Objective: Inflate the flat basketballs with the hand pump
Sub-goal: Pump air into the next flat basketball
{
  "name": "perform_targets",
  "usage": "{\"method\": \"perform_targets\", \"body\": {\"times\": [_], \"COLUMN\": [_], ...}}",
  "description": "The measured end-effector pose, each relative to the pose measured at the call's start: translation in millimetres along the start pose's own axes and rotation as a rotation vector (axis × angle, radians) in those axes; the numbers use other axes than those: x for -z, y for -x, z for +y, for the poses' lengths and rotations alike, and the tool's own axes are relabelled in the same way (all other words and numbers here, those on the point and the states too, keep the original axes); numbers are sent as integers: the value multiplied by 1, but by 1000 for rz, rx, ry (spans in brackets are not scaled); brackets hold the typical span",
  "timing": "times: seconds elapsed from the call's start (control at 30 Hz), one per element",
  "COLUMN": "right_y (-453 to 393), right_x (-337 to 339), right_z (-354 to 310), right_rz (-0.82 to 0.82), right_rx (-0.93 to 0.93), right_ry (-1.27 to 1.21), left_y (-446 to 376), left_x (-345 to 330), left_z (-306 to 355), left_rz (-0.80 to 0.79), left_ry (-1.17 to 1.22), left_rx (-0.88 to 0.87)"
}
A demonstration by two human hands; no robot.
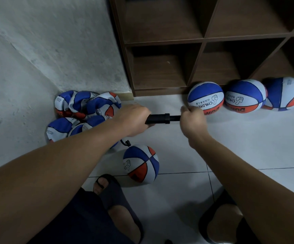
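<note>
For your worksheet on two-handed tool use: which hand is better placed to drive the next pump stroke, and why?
The right hand. It grips the handle end of the pump, free to slide, while the left hand holds the barrel, whose hose runs to the ball by the feet.

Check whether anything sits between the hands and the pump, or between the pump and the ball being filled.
Nothing visible does. The left hand grips the pump barrel, the right hand its handle. The black hose runs down to the ball on the floor, partly hidden behind the left forearm.
</note>
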State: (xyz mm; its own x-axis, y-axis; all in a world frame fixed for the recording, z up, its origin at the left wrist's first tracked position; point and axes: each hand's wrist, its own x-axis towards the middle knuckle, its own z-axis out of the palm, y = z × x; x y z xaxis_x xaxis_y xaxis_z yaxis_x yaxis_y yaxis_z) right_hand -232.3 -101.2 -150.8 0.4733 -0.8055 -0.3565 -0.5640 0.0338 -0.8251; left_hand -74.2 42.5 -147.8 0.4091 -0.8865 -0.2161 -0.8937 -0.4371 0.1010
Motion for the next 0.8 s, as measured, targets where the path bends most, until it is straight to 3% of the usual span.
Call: {"method": "perform_targets", "body": {"times": [0.3, 0.47, 0.67, 0.8], "right_y": [5, -7, -38, -27], "right_x": [-15, 0, 46, 32], "right_z": [1, -6, 1, -3], "right_rz": [-99, -128, 52, 91], "right_rx": [-72, -136, -251, -135], "right_ry": [-18, -65, -159, -63], "left_y": [1, -1, 4, 5], "left_x": [0, 2, 8, 5], "left_z": [10, 6, -30, -9], "left_rz": [-19, -45, -124, -113], "left_ry": [-52, 51, 129, 132], "left_rx": [-44, -30, 84, 66]}}
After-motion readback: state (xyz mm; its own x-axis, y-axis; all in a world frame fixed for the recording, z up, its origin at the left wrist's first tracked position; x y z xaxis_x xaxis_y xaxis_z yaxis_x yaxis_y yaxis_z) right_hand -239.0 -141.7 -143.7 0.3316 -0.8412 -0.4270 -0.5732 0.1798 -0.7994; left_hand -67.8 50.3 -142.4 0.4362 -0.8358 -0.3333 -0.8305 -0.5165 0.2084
